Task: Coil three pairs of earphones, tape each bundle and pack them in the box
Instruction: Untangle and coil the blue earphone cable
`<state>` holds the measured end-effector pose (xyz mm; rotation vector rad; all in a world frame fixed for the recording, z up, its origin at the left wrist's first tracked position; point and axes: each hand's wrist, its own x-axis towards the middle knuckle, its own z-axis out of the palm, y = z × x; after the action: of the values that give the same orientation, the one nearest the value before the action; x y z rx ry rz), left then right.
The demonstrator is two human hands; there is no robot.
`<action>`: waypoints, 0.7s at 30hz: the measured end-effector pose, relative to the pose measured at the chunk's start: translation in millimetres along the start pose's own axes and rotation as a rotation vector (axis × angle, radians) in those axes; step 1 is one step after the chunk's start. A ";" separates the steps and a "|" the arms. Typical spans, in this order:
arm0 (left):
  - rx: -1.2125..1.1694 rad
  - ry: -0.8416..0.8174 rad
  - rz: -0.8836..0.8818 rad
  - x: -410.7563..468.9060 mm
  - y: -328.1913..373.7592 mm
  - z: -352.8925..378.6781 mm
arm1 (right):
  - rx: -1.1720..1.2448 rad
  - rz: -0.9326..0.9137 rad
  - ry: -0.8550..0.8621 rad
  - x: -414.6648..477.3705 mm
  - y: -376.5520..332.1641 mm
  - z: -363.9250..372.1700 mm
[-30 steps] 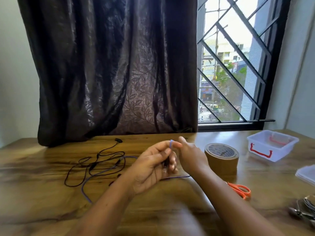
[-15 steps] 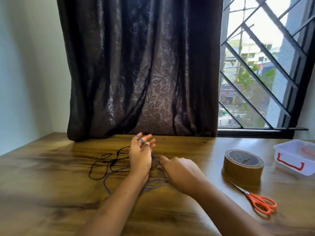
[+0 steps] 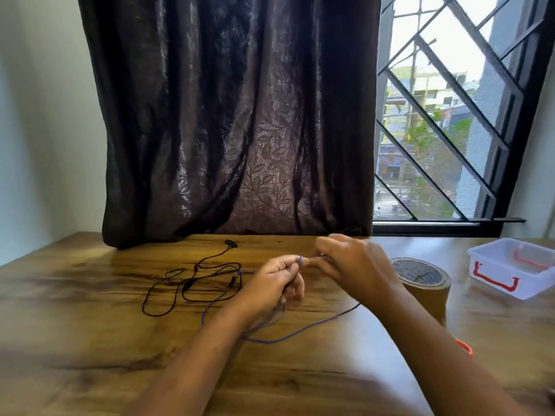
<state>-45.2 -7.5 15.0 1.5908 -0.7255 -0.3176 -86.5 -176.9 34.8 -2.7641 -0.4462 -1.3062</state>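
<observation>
My left hand (image 3: 274,282) is closed around loops of a purple earphone cord (image 3: 303,327), with a turn of it over the fingertips. My right hand (image 3: 350,265) pinches the same cord just to the right of the left fingers and touches them. The loose part of the purple cord trails in a curve on the wooden table (image 3: 90,340) below both hands. A black pair of earphones (image 3: 192,283) lies uncoiled on the table to the left. A roll of brown tape (image 3: 423,283) stands right of my right hand. The clear plastic box (image 3: 510,270) with red handles sits at the far right, open.
A dark curtain (image 3: 234,115) hangs behind the table and touches its back edge. A barred window (image 3: 450,115) is at the right. An orange scissor handle (image 3: 465,348) shows just beyond my right forearm.
My right hand rose from the table up to the left hand's fingertips with the purple cord. The left hand closed its fingers. The view shifted slightly left and down.
</observation>
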 end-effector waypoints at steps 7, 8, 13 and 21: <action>-0.402 -0.148 -0.062 -12.7 25.7 5.0 | -0.008 0.278 -0.068 -6.0 4.8 11.0; -0.468 -0.145 -0.038 -13.4 28.1 5.7 | 0.021 0.320 -0.112 -6.9 4.5 13.6; -0.737 0.098 0.154 -8.6 33.2 4.6 | 0.091 0.338 -0.454 -8.0 -32.6 27.3; -0.108 0.492 0.288 2.4 13.3 -29.1 | 0.214 0.102 -0.618 -1.3 -73.4 21.8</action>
<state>-29.6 13.9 33.2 1.3632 -0.5308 0.2375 -91.6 -103.3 14.3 -2.8993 -0.4266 -0.3314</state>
